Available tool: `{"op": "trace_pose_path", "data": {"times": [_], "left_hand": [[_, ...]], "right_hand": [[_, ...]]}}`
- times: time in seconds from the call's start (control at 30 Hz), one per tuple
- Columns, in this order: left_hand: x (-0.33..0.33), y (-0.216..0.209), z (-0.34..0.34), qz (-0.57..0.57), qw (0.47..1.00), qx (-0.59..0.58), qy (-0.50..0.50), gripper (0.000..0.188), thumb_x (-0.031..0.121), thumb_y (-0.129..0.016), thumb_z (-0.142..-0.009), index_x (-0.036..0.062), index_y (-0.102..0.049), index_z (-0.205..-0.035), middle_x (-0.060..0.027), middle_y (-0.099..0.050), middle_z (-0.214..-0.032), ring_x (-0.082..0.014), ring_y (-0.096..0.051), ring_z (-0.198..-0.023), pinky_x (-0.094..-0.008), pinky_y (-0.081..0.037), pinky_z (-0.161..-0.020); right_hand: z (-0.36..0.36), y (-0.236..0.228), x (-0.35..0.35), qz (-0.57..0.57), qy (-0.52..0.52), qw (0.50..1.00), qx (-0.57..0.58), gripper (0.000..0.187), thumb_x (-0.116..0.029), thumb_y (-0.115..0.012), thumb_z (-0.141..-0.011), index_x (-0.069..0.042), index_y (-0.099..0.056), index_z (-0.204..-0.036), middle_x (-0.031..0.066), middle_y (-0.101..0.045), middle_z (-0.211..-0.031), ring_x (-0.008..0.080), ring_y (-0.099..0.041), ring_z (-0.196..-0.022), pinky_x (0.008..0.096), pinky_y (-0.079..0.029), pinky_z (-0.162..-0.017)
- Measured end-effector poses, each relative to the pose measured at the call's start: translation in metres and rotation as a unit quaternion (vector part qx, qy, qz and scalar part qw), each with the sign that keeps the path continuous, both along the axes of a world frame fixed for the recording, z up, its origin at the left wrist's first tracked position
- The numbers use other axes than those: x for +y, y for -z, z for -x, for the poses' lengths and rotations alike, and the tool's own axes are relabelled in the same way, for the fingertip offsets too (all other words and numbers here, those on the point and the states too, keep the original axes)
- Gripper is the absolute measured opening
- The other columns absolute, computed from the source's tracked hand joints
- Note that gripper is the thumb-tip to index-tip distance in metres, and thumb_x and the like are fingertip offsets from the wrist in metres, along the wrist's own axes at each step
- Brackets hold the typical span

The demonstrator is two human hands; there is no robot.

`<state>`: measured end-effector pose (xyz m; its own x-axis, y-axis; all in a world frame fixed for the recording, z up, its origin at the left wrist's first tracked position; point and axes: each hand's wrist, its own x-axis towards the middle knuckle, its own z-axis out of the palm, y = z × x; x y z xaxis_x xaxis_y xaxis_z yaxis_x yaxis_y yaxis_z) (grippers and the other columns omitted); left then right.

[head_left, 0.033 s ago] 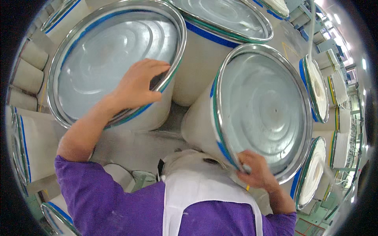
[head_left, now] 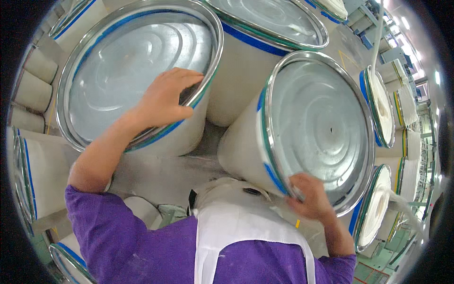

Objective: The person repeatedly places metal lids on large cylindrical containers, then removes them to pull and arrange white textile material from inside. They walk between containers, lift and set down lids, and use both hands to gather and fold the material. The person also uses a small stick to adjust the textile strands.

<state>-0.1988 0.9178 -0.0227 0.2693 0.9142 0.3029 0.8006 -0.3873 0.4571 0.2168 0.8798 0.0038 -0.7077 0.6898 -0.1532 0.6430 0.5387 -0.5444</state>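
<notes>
Two large white sliver cans stand before me, each with a shiny metal rim and a grey ringed plate inside its mouth. On the left can (head_left: 132,71), my left hand (head_left: 165,102) curls over the near right rim, thumb and fingers apart around its edge. The right can (head_left: 326,128) leans, its mouth tipped toward the right. My right hand (head_left: 309,196) is closed on its near rim at the lower left; some of the fingers are blurred. Blue and green bands run beneath both rims.
Another grey-topped can (head_left: 274,21) stands behind, close to both. Along the right, cans filled with white sliver (head_left: 380,106) stand in a row, and a white strand (head_left: 376,42) rises from one. More cans (head_left: 42,175) line the left. Grey floor (head_left: 156,177) shows between.
The right can has turned slightly under my right hand, its left rim edge and blue band shifting a little to the right. My left hand and the left can have barely moved.
</notes>
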Motion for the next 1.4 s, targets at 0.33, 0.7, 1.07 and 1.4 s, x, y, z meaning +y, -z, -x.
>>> {"op": "trace_pose_path", "data": {"times": [0.33,0.7,1.07,1.4], "left_hand": [[0.067,-0.003,0.012,0.061,0.997,-0.011,-0.045,0.061,0.02,-0.065,-0.065,0.0,-0.061,-0.122,-0.016,-0.06,-0.127,-0.0332,-0.052,-0.119,-0.0409,-0.041,-0.103],[0.103,-0.012,0.04,0.069,0.997,-0.009,0.022,0.07,0.035,-0.063,-0.069,-0.0063,-0.055,-0.124,-0.0218,-0.056,-0.129,-0.0387,-0.051,-0.118,-0.0449,-0.04,-0.103],[0.138,-0.039,0.118,0.226,0.923,0.163,-0.267,0.069,0.032,-0.067,-0.074,0.0028,-0.052,-0.134,-0.0199,-0.055,-0.133,-0.0365,-0.053,-0.123,-0.042,-0.04,-0.105],[0.227,0.001,0.186,0.084,0.92,0.175,-0.339,0.049,0.023,-0.078,-0.075,0.0067,-0.064,-0.12,-0.016,-0.066,-0.114,-0.0335,-0.061,-0.108,-0.041,-0.048,-0.092]], "right_hand": [[0.062,0.018,0.179,-0.089,0.158,0.981,0.072,0.025,-0.021,-0.068,-0.076,-0.001,-0.063,-0.09,0.0176,-0.064,-0.083,0.0322,-0.062,-0.075,0.0416,-0.049,-0.069],[0.076,0.024,0.354,-0.116,0.241,0.963,0.047,0.023,-0.02,-0.063,-0.076,0.001,-0.063,-0.085,0.0199,-0.065,-0.079,0.0362,-0.063,-0.075,0.0454,-0.047,-0.07],[0.058,0.036,0.233,-0.068,0.095,0.992,0.046,0.049,-0.012,-0.065,-0.079,0.002,-0.053,-0.125,0.0164,-0.054,-0.093,0.0366,-0.056,-0.09,0.0463,-0.045,-0.075],[0.096,0.022,0.253,-0.021,0.005,0.999,0.034,0.061,-0.015,-0.069,-0.074,0.001,-0.052,-0.13,0.0129,-0.056,-0.093,0.0316,-0.058,-0.085,0.0425,-0.049,-0.069]]}}
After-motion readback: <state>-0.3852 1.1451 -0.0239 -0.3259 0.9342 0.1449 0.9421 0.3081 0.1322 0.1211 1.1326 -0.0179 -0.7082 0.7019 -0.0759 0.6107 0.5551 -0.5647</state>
